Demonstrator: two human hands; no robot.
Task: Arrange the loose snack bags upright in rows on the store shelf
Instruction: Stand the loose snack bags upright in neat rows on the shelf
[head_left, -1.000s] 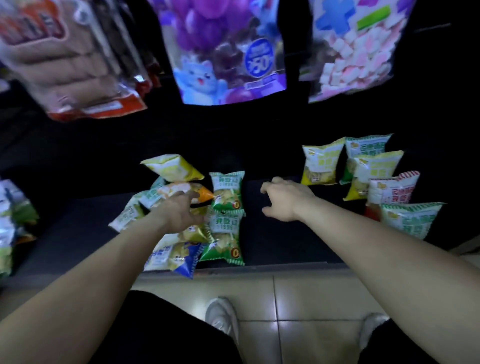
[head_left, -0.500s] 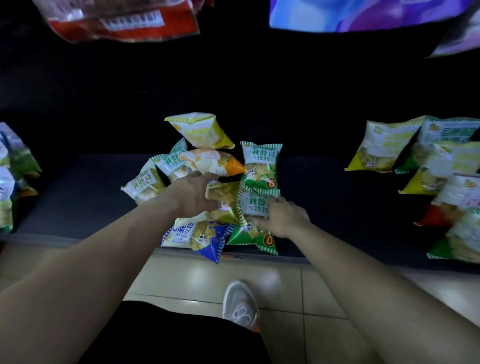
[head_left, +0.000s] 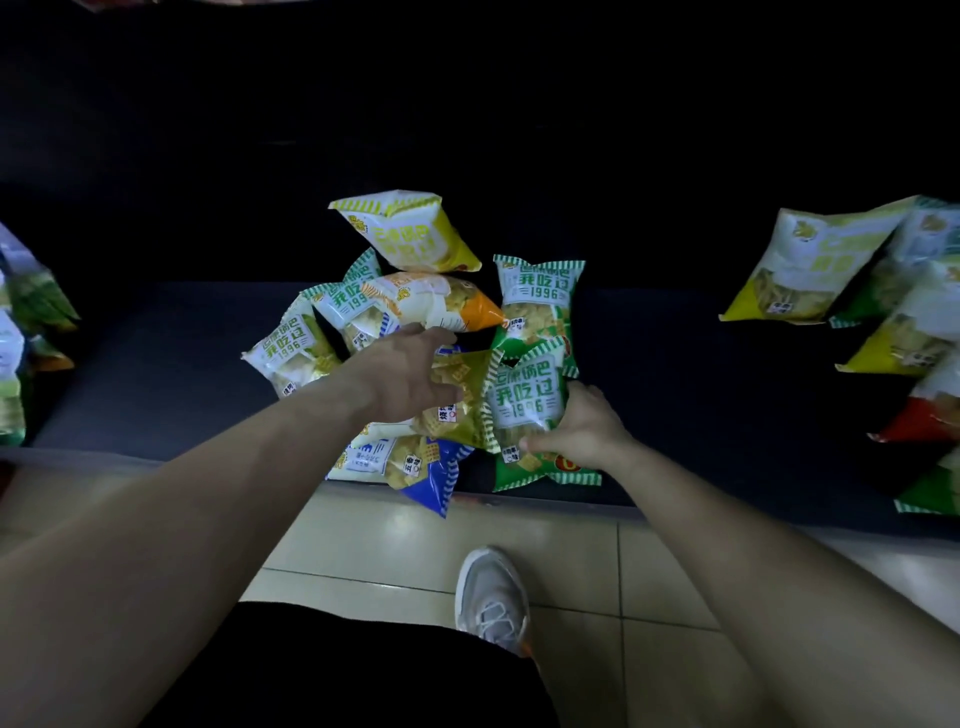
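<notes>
Picking from the loose heap is the step in hand: two bags are being taken at once from the jumble near the front edge of the dark shelf (head_left: 156, 358). The right hand (head_left: 587, 434) is clamped on a green bag (head_left: 530, 400), with fingers and thumb curled round its lower part, and the bag is held nearly upright with its print facing out. The left hand (head_left: 405, 382) is laid against an olive bag (head_left: 460, 400) just beside it. Its fingers are hidden behind the foil, so whether that grip is closed cannot be told. The hands are close together, with only the two bags between them.

Little of the task is judged done in this heap. A yellow bag (head_left: 410, 234), an orange-tipped bag (head_left: 441, 306), a second green bag (head_left: 537, 296) and a blue bag (head_left: 431, 473) are lying tilted and overlapped, and the blue one is hanging over the shelf lip. A tidier group (head_left: 810, 265) is seen well apart to the right.

Next, the held bags would need to be lifted clear without neighbours being dragged off, carried to a row and stood on their bottom seams.

The bags look small, puffed and glossy, with striped seams. They are likely to be light, slippery and prone to toppling.
</notes>
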